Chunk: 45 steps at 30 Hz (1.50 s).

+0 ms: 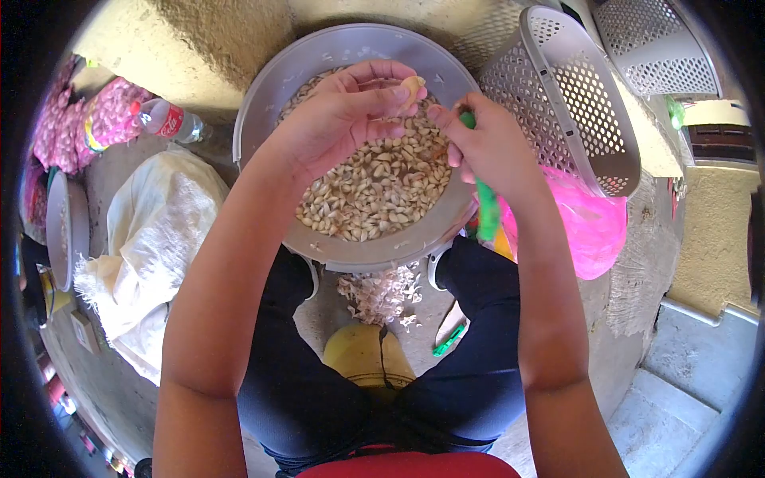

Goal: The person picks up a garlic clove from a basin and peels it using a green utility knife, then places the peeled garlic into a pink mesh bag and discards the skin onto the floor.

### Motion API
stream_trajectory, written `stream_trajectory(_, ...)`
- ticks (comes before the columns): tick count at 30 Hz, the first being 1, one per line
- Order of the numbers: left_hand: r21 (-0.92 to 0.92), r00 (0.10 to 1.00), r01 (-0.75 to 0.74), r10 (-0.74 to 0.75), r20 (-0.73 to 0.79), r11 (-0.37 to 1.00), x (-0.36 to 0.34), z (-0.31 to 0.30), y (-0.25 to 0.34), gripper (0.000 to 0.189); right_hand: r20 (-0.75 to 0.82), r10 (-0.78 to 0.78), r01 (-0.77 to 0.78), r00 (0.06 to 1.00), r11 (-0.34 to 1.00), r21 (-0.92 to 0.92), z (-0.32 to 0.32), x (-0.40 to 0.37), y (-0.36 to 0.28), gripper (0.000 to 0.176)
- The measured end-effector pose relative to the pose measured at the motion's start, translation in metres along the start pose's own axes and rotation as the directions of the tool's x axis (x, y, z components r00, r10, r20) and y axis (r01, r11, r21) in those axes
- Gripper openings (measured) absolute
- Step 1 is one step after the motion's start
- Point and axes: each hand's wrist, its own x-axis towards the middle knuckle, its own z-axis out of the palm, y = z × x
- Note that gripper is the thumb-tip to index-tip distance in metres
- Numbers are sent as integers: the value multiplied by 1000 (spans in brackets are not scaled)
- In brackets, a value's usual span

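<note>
**Garlic clove and green-handled tool, held over the basin**

Head view, entries in order.

1. Your left hand [351, 115]: raised above the grey basin [275, 88], fingers drawn narrow and pinching a single garlic clove [413, 85] at their tips.
2. Your right hand [488, 147]: just beside the left, fingertips near the clove. Its fingers are wrapped around a green-handled tool [486, 209]. The handle runs down past the wrist; the working end is hidden by the fingers.
3. The basin: sits between your knees and holds a heap of cloves [374, 191].
4. Loose peelings [381, 293]: on the floor just below the basin's near rim.
5. A yellow rounded object [358, 354]: between your legs, near the peelings.
6. A perforated basket [574, 103]: tipped on its side, just right of the basin. A second basket [661, 40] lies behind it.
7. A pink plastic bag [594, 227]: under the tipped basket, beside your right forearm.
8. A white sack [151, 231]: on the floor, left of your left arm.
9. A plastic bottle [167, 121] with a red label: lying beyond the sack, next to pink mesh bags [119, 107].
</note>
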Motion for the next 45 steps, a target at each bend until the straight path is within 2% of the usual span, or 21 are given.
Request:
stream_trajectory(1,13,1000,0,0,-2,1000,0,0,1,29,-70,-127,120,989,989,-89,2,3,5,40)
stream_trajectory(3,41,1000,7,-6,-7,999,-1,1,2,31,-170,-384,328,907,901,-284,7,12,21,41)
stream_trajectory(6,68,1000,22,-21,-20,997,-1,1,3,34,20,-221,222,975,970,-99,-2,22,27,28)
stream_trajectory(9,76,999,27,-25,-32,997,-1,0,4,35,120,-351,344,929,936,70,0,16,28,23)
stream_trajectory(12,100,999,33,-29,-37,994,-2,0,6,34,142,-425,381,894,887,262,1,15,25,32)
stream_trajectory(15,117,999,44,-40,-34,992,-3,1,8,34,64,-457,434,887,874,219,2,7,15,31)
stream_trajectory(18,110,998,56,-57,2,992,-3,0,8,33,-63,-563,566,824,811,148,6,12,16,30)
stream_trajectory(21,99,995,72,-78,55,992,-3,-1,7,32,-157,-604,606,781,794,-38,8,5,11,31)
stream_trajectory(29,69,994,73,-78,78,995,-5,3,7,31,-137,-612,612,779,790,-50,10,6,12,33)
stream_trajectory(38,120,997,75,-77,8,990,-5,8,4,31,-128,-617,617,777,786,-45,10,10,17,34)
stream_trajectory(45,69,999,9,-5,-48,998,-5,16,-1,30,-149,-612,610,776,789,-64,12,8,15,35)
